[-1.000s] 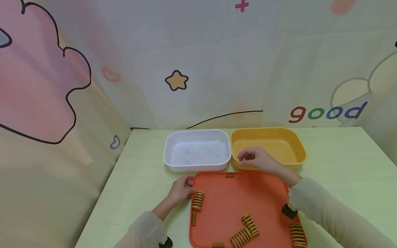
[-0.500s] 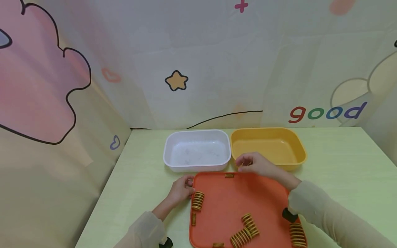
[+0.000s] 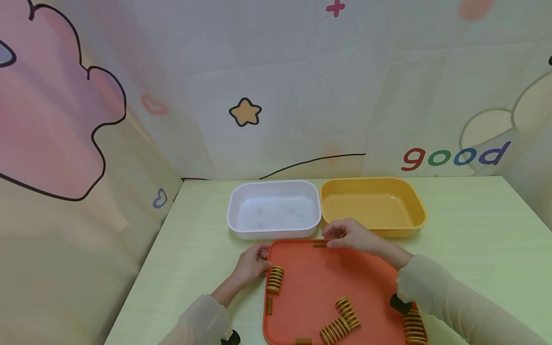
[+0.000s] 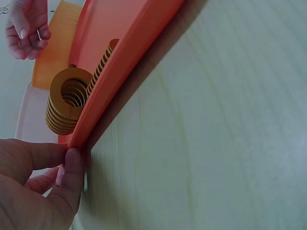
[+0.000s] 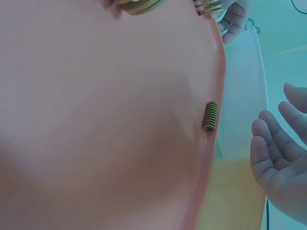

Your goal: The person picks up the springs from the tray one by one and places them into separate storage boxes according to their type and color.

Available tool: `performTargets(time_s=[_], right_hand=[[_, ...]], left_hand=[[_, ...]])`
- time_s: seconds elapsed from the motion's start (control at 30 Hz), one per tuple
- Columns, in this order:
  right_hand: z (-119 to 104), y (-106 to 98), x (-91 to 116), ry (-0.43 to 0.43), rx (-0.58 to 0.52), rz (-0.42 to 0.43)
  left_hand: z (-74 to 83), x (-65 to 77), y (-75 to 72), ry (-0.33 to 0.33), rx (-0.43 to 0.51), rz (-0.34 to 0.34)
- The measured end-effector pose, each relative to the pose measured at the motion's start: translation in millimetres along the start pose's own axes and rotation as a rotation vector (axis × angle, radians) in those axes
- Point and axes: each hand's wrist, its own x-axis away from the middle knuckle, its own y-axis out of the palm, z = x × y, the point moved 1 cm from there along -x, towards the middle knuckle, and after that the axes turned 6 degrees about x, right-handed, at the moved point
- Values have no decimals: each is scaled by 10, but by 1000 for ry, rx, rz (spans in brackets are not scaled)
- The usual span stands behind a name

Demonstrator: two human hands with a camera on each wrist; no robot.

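Note:
My left hand [image 3: 251, 263] pinches the left rim of the orange tray [image 3: 310, 282] between thumb and fingers, plainly seen in the left wrist view. Just inside that rim stand a large gold coil spring [image 3: 275, 280] and a small spring [image 3: 269, 305]. My right hand [image 3: 351, 235] hovers over the tray's far edge, fingers loosely bent. Beside its fingertips, in the head view, lies a small gold spring [image 3: 319, 244]. The right wrist view shows the right hand [image 5: 283, 158] apart from that small spring [image 5: 210, 116], with nothing seen in it.
Two large springs [image 3: 335, 330] touch near the tray's front, with another large spring [image 3: 414, 327] at the right rim and a small spring [image 3: 304, 341] at the front edge. Behind the tray, a white bin [image 3: 273, 235] and a yellow bin [image 3: 401, 232] stand side by side.
My right hand has come from above the yellow bin's front left corner down and left to the tray's far edge, near the small spring. The left hand keeps its place on the rim.

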Motion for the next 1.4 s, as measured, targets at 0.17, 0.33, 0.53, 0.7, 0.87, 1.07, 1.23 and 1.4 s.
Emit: performTargets(time_s=[0.17, 0.33, 0.53, 0.7, 0.87, 1.07, 1.23, 1.4], right_hand=[[-2, 36, 1, -3, 19, -23], [27, 66, 1, -11, 40, -56], [58, 108, 5, -13, 42, -81], [80, 133, -8, -25, 55, -89], [112, 147, -23, -20, 52, -93], [164, 173, -38, -18, 78, -78], [181, 207, -56, -36, 128, -57], [166, 245, -74, -33, 156, -47]], left_hand=[[-6, -4, 0, -2, 8, 1], [-19, -11, 0, 0, 7, 2], [-7, -10, -4, 6, 6, 2], [12, 2, -7, 1, 7, -1], [24, 10, -9, -6, 11, -3], [16, -5, -11, -11, 8, 2], [12, -1, -10, -7, 11, -1], [6, 3, -6, -6, 15, 0]])
